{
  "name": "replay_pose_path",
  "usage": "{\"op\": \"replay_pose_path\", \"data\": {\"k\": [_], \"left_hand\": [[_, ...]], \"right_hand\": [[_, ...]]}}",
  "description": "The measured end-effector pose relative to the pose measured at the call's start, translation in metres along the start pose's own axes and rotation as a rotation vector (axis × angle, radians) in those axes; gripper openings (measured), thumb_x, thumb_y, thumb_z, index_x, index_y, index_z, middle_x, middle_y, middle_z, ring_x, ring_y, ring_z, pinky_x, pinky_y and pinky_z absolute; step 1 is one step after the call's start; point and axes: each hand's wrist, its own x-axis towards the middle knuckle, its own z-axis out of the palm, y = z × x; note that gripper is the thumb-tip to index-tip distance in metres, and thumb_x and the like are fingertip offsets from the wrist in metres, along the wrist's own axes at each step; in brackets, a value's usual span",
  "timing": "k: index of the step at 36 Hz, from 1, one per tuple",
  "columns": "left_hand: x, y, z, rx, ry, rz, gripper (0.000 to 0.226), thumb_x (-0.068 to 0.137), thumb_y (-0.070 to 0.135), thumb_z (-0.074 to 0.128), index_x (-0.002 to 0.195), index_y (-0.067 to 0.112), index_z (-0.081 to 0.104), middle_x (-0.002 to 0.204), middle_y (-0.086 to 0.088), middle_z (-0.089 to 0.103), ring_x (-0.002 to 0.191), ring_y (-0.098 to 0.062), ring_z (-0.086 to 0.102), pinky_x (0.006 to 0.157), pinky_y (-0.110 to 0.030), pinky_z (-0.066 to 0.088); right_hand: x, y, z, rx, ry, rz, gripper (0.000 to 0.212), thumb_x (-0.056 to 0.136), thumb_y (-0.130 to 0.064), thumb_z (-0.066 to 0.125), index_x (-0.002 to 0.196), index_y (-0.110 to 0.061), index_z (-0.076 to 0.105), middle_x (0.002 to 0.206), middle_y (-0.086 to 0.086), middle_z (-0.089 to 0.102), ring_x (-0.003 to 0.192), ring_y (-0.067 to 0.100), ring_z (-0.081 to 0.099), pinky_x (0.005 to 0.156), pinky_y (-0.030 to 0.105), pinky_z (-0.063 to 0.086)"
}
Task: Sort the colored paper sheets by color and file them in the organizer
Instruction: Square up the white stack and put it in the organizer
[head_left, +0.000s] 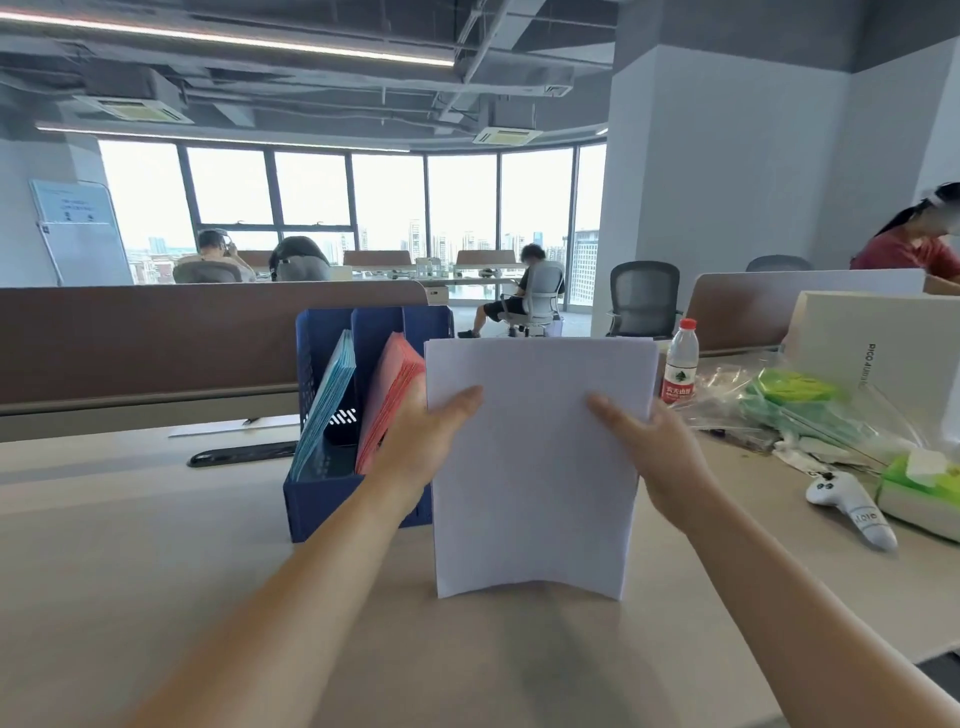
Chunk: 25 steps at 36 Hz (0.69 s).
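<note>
Both hands hold one white stack (535, 467) upright at centre. The left hand (431, 431) grips its 9 o'clock edge and the right hand (644, 441) its 3 o'clock edge. Thumbs lie on the near face; the fingers are behind the paper, out of sight.

The stack's lower corners touch the worktop (156, 545) and the bottom edge bows up in the middle. This is likely a squaring hold, with the sheets stood on edge so they line up before filing. Gripping both sides keeps the sheets from fanning or flopping.

The stack looks plain white, unprinted on the near face and many sheets thick, with a fairly even top edge. It is soft enough to curve under its own weight.

The blue organizer (332, 499) stands at 9 o'clock of the stack, just beside and partly behind the left hand. Its left slot has blue sheets (324, 410) leaning, and its middle slot has pink sheets (387, 400) leaning the same way. The right slot is mostly hidden by the hand and the stack, so I cannot tell what it contains. It is probably the target for the white, so the task looks near its end.

A water bottle (680, 364) stands at 2 o'clock of the stack. Plastic bags (795, 410) and a white controller (852, 504) lie at 3 o'clock, well apart from it.
</note>
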Motion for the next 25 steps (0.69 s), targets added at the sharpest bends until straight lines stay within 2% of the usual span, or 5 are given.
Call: {"op": "replay_pose_path", "data": {"k": [4,12,15,19,25], "left_hand": [[-0.003,-0.015,0.001,-0.082,-0.064,-0.12,0.036,0.086,0.036,0.068,0.115,0.017,0.068,0.106,-0.003,0.075,0.099,-0.025,0.071,0.083,-0.038,0.057],[0.013,-0.005,0.01,-0.17,-0.089,-0.123,0.024,0.092,0.017,0.065,0.115,0.014,0.069,0.109,-0.007,0.074,0.1,-0.027,0.071,0.086,-0.041,0.056],[0.008,-0.02,0.014,-0.181,-0.06,-0.185,0.024,0.092,0.013,0.065,0.116,0.01,0.068,0.107,-0.007,0.074,0.096,-0.026,0.071,0.078,-0.035,0.057],[0.003,-0.034,0.019,-0.196,-0.015,-0.251,0.018,0.091,0.007,0.064,0.108,0.008,0.07,0.1,-0.008,0.076,0.088,-0.024,0.073,0.07,-0.032,0.058],[0.014,-0.028,0.022,-0.139,0.077,-0.149,0.02,0.085,0.01,0.072,0.105,0.015,0.073,0.099,-0.004,0.076,0.092,-0.024,0.073,0.085,-0.04,0.056]], "right_hand": [[-0.005,0.029,0.001,0.241,-0.138,0.219,0.054,0.072,-0.033,0.076,0.116,-0.004,0.068,0.111,0.014,0.074,0.097,0.029,0.072,0.077,0.037,0.061],[0.015,0.017,0.0,0.174,-0.127,0.119,0.047,0.071,-0.025,0.08,0.111,-0.003,0.072,0.109,0.016,0.074,0.103,0.035,0.07,0.094,0.049,0.054],[0.011,0.033,0.0,0.087,-0.11,0.162,0.027,0.083,-0.015,0.076,0.107,-0.003,0.073,0.105,0.015,0.075,0.101,0.036,0.07,0.096,0.052,0.053],[0.001,0.05,0.0,0.14,-0.068,0.248,0.013,0.089,-0.01,0.07,0.1,-0.004,0.073,0.102,0.011,0.076,0.095,0.029,0.072,0.094,0.045,0.054],[0.009,0.04,-0.004,0.068,-0.047,0.138,0.007,0.088,-0.01,0.072,0.094,-0.007,0.075,0.097,0.007,0.077,0.088,0.022,0.074,0.082,0.036,0.058]]}}
